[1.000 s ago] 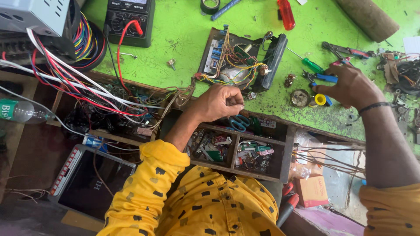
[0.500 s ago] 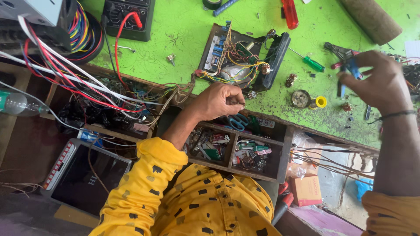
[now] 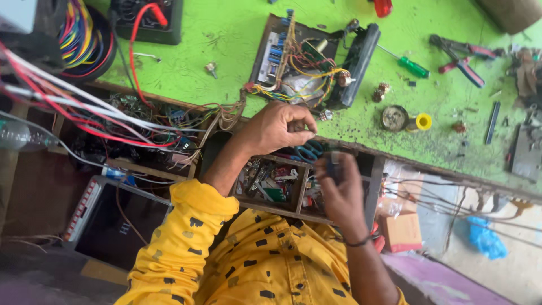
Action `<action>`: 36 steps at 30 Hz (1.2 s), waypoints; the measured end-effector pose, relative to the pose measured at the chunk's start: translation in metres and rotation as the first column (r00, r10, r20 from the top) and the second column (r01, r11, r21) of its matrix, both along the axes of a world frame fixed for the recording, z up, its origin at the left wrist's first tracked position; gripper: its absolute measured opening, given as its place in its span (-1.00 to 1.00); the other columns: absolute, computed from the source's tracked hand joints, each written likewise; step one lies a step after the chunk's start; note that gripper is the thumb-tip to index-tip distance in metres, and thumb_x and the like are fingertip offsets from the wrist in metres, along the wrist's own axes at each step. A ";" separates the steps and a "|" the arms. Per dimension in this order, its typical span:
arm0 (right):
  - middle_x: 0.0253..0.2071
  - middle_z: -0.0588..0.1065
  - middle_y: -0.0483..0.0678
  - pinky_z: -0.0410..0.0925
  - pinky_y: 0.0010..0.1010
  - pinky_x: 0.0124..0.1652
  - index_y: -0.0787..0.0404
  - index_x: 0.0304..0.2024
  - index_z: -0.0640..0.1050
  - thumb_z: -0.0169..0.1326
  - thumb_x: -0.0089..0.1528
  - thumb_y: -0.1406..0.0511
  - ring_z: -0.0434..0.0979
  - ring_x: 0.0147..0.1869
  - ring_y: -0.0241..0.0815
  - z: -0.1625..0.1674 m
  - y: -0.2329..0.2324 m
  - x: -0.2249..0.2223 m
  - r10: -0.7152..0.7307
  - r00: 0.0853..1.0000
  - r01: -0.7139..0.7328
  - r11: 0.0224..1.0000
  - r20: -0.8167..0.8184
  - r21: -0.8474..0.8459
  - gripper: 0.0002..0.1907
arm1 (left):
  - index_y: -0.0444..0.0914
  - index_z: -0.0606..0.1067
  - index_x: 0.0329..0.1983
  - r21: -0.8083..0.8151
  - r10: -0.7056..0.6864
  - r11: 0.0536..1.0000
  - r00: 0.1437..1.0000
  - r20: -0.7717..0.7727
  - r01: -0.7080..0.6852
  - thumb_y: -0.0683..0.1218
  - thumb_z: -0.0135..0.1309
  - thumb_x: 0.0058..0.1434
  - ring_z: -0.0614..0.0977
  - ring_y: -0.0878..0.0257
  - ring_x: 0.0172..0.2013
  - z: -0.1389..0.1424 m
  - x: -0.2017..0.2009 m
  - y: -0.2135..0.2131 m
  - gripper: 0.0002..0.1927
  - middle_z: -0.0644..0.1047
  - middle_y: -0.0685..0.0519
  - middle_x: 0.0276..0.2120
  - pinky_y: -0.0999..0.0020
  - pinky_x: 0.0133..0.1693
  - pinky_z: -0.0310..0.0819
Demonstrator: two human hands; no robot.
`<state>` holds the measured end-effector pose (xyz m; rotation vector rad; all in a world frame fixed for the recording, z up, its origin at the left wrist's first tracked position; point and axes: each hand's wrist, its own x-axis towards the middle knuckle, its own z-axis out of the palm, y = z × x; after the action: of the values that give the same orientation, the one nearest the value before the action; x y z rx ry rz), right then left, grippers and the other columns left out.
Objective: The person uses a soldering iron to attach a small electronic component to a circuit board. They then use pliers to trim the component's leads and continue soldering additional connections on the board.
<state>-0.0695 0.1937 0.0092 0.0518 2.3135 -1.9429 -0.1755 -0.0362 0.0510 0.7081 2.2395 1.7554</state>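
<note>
My left hand (image 3: 279,127) is closed above the front edge of the green workbench (image 3: 226,34), its fingertips pinched together on something small that I cannot make out. My right hand (image 3: 339,189), with a dark band at the wrist, holds a small dark tool with blue on it (image 3: 332,165) just below and right of the left hand. Both hands hover over an open wooden drawer (image 3: 299,195) full of small parts. Behind the left hand an opened circuit assembly (image 3: 293,62) with yellow wires lies beside a black casing (image 3: 357,62).
On the bench lie a green-handled screwdriver (image 3: 412,66), red-and-blue pliers (image 3: 460,53), a round metal tin (image 3: 394,117), a yellow roll (image 3: 423,121) and a meter (image 3: 148,20) with a red lead. Wire bundles (image 3: 84,107) crowd the left. A cardboard box (image 3: 402,231) sits below right.
My right hand came back from the bench's right side, near the pliers, to the drawer, now holding the small dark tool. My left hand stayed closed at the bench edge.
</note>
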 end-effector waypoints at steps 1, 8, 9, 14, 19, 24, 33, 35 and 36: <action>-0.10 0.50 0.02 0.41 -0.41 -0.05 0.27 0.09 0.41 0.08 0.27 0.42 0.48 -0.07 -0.28 -0.003 -0.010 0.003 0.023 1.000 -0.022 0.997 -0.014 0.071 -0.67 | -0.26 0.61 -0.23 0.003 -0.007 1.000 1.000 0.004 0.007 -0.11 0.25 0.15 0.58 0.40 -0.41 0.001 0.000 -0.001 -0.83 0.63 0.09 -0.42 0.44 -0.33 0.47; -0.09 0.56 0.02 0.42 -0.42 -0.12 0.30 0.10 0.40 0.09 0.23 0.35 0.54 -0.09 -0.29 0.034 -0.030 -0.015 0.058 0.996 -0.038 0.956 -0.063 0.290 -0.61 | -0.27 0.61 -0.23 -0.035 -0.009 0.999 1.000 -0.010 0.009 -0.11 0.25 0.14 0.57 0.39 -0.45 0.004 0.000 -0.003 -0.83 0.61 0.09 -0.46 0.42 -0.37 0.44; -0.10 0.55 0.04 0.42 -0.40 -0.10 0.30 0.10 0.41 0.09 0.23 0.36 0.53 -0.09 -0.27 0.036 -0.032 -0.016 0.068 0.996 -0.045 0.954 -0.066 0.297 -0.62 | -0.27 0.61 -0.23 -0.014 -0.005 1.000 1.000 -0.014 0.005 -0.12 0.24 0.14 0.58 0.39 -0.44 0.003 0.000 -0.003 -0.83 0.62 0.09 -0.45 0.43 -0.36 0.45; -0.05 0.55 0.01 0.43 -0.41 -0.08 0.30 0.10 0.41 0.07 0.24 0.36 0.54 -0.06 -0.30 0.033 -0.033 -0.015 0.081 0.995 -0.065 0.966 -0.053 0.250 -0.62 | -0.28 0.60 -0.26 0.012 -0.005 1.000 0.999 -0.051 0.005 -0.14 0.25 0.12 0.61 0.39 -0.40 -0.004 0.000 -0.002 -0.84 0.63 0.07 -0.42 0.41 -0.32 0.49; -0.17 0.55 -0.05 0.41 -0.42 -0.11 0.30 0.01 0.45 0.07 0.27 0.36 0.52 -0.12 -0.32 0.031 -0.034 -0.016 0.084 0.994 -0.062 0.964 -0.074 0.257 -0.74 | -0.28 0.59 -0.28 0.016 -0.003 1.000 1.000 -0.023 0.003 -0.14 0.25 0.13 0.61 0.38 -0.42 -0.005 0.000 -0.001 -0.86 0.63 0.07 -0.44 0.42 -0.33 0.49; -0.34 0.43 -0.06 0.33 -0.39 -0.28 0.28 -0.09 0.47 0.04 0.28 0.35 0.38 -0.30 -0.29 0.034 -0.039 -0.017 0.078 0.997 -0.071 0.939 -0.009 0.337 -0.82 | -0.29 0.57 -0.30 0.002 -0.005 1.000 0.999 -0.054 0.005 -0.15 0.26 0.10 0.58 0.39 -0.45 -0.004 0.000 -0.003 -0.85 0.58 0.08 -0.49 0.41 -0.35 0.46; -0.31 0.46 -0.14 0.34 -0.46 -0.24 0.29 -0.04 0.48 0.02 0.29 0.32 0.40 -0.26 -0.36 0.031 -0.040 -0.017 0.095 0.995 -0.094 0.967 0.004 0.238 -0.78 | -0.27 0.58 -0.31 -0.003 -0.008 1.000 1.000 0.003 0.008 -0.16 0.25 0.08 0.52 0.43 -0.48 -0.007 0.000 -0.003 -0.87 0.54 0.13 -0.54 0.44 -0.40 0.41; -0.31 0.46 -0.14 0.34 -0.46 -0.24 0.29 -0.02 0.48 0.02 0.29 0.32 0.39 -0.25 -0.37 0.030 -0.040 -0.017 0.098 0.995 -0.096 0.967 0.004 0.235 -0.76 | -0.28 0.58 -0.30 0.021 -0.011 1.000 0.999 -0.036 0.011 -0.16 0.25 0.09 0.54 0.45 -0.46 -0.007 0.000 -0.003 -0.87 0.56 0.14 -0.51 0.45 -0.37 0.43; -0.31 0.45 -0.14 0.34 -0.46 -0.23 0.29 -0.01 0.48 0.02 0.29 0.33 0.39 -0.25 -0.37 0.029 -0.040 -0.017 0.100 0.995 -0.097 0.967 -0.002 0.236 -0.76 | -0.28 0.58 -0.29 0.041 -0.012 0.999 0.997 -0.070 0.015 -0.17 0.24 0.10 0.56 0.46 -0.43 -0.007 0.000 -0.003 -0.87 0.57 0.15 -0.48 0.46 -0.35 0.45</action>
<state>-0.0865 0.1539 0.0385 -0.0548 2.4927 -1.6208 -0.1756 -0.0390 0.0437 0.8038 2.2435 1.8020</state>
